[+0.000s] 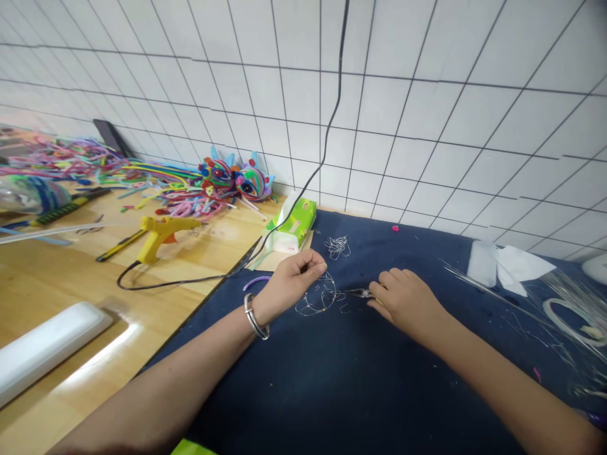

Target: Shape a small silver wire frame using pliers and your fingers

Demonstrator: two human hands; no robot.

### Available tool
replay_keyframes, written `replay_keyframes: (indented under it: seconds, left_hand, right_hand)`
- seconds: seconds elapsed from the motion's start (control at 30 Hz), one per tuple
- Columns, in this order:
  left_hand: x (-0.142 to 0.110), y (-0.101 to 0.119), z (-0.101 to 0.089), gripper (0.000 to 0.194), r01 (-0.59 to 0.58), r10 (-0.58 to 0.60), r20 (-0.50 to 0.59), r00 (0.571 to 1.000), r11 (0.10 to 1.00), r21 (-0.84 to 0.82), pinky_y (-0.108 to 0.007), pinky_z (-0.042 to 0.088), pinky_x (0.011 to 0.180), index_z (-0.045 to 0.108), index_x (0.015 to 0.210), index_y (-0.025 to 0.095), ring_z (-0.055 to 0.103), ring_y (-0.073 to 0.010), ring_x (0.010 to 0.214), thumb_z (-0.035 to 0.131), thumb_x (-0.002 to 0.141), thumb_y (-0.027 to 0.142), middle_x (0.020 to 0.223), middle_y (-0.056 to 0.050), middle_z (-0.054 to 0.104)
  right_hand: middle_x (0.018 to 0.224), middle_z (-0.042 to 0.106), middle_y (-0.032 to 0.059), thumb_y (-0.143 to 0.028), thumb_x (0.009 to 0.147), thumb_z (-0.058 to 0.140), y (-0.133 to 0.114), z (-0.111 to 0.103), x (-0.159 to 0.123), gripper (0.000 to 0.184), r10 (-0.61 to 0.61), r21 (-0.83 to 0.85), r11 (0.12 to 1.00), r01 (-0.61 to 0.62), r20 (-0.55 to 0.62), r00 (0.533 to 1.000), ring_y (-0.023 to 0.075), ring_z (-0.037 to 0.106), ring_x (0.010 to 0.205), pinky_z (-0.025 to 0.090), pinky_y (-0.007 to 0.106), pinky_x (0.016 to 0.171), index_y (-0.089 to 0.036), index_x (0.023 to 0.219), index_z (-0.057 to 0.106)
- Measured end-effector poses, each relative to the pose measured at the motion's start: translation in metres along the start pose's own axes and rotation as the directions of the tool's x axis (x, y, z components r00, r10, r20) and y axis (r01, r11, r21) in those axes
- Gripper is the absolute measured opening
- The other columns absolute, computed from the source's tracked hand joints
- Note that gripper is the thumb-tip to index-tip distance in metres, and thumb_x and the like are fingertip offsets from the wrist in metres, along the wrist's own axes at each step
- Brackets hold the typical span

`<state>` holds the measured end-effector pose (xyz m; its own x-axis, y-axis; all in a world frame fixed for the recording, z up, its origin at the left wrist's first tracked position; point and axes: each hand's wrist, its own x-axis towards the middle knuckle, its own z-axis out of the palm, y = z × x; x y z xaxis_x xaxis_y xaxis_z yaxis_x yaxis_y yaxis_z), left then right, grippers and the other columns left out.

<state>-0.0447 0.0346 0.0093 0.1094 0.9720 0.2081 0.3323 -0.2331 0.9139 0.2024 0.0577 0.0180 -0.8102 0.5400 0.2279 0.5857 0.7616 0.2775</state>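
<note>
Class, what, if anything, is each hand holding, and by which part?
The left hand pinches the bent wire frame by its far edge; the right hand grips the pliers by the handles, mostly hidden.

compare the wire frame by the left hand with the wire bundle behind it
The wire frame spreads into wide, open loops, while the wire bundle is a compact tangle. The left hand pinches the wire frame; the wire bundle lies untouched on the dark cloth. Both are thin and silvery.
</note>
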Motion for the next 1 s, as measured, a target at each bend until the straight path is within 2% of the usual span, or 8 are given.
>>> replay_keyframes:
  seconds: [0.27, 0.43, 0.63, 0.8, 1.0]
  left_hand:
    - [0.003, 0.002, -0.007, 0.016, -0.022, 0.023, -0.044, 0.999, 1.000, 0.008, -0.021, 0.031, 0.051, 0.052, 0.076, 0.015, 0.036, -0.0082, 0.054, 0.049, 0.084, 0.029, 0.062, 0.003, 0.042]
    - [0.005, 0.002, -0.008, 0.017, -0.017, 0.017, -0.057, 0.998, 1.000, 0.012, -0.021, 0.031, 0.051, 0.052, 0.074, 0.015, 0.036, -0.0083, 0.054, 0.049, 0.084, 0.029, 0.061, 0.003, 0.041]
    - [0.005, -0.001, -0.006, 0.015, -0.023, 0.023, -0.035, 0.999, 1.000, 0.010, -0.021, 0.031, 0.052, 0.051, 0.075, 0.016, 0.036, -0.0084, 0.055, 0.048, 0.084, 0.028, 0.062, 0.003, 0.041]
    - [0.003, -0.003, -0.005, 0.015, -0.031, 0.032, -0.030, 0.999, 0.999, 0.018, -0.022, 0.031, 0.052, 0.052, 0.076, 0.016, 0.036, -0.0087, 0.055, 0.049, 0.084, 0.028, 0.062, 0.003, 0.042]
    - [0.000, 0.000, 0.002, 0.015, -0.026, 0.025, 0.021, 0.999, 0.999, 0.028, -0.022, 0.031, 0.053, 0.051, 0.074, 0.016, 0.036, -0.0086, 0.055, 0.047, 0.084, 0.027, 0.061, 0.003, 0.041]
  right_hand:
    - [0.074, 0.053, 0.0033, -0.039, 0.081, 0.053, 0.002, 0.018, 0.011, 0.020, 0.075, 0.080, 0.994, -0.080, 0.060, 0.995, 0.0170, 0.048, 0.071, 0.030, 0.028, 0.062, -0.020, 0.081, 0.057]
    - [0.072, 0.053, 0.0023, -0.041, 0.080, 0.054, 0.000, 0.027, 0.017, 0.021, 0.067, 0.117, 0.990, -0.078, 0.091, 0.994, 0.0160, 0.050, 0.070, 0.032, 0.027, 0.062, -0.020, 0.079, 0.057]
    - [0.071, 0.053, 0.0025, -0.039, 0.082, 0.052, -0.007, 0.032, 0.010, 0.020, 0.076, 0.091, 0.993, -0.079, 0.044, 0.996, 0.0156, 0.050, 0.069, 0.032, 0.027, 0.060, -0.020, 0.079, 0.058]
    - [0.071, 0.054, 0.0026, -0.039, 0.083, 0.051, -0.008, 0.025, -0.003, 0.020, 0.084, 0.089, 0.992, -0.086, 0.028, 0.996, 0.0158, 0.049, 0.067, 0.032, 0.027, 0.060, -0.020, 0.082, 0.058]
    - [0.074, 0.055, 0.0047, -0.034, 0.087, 0.046, -0.010, -0.006, -0.020, 0.020, 0.056, 0.011, 0.998, -0.055, -0.033, 0.998, 0.0166, 0.047, 0.069, 0.032, 0.029, 0.062, -0.019, 0.091, 0.058]
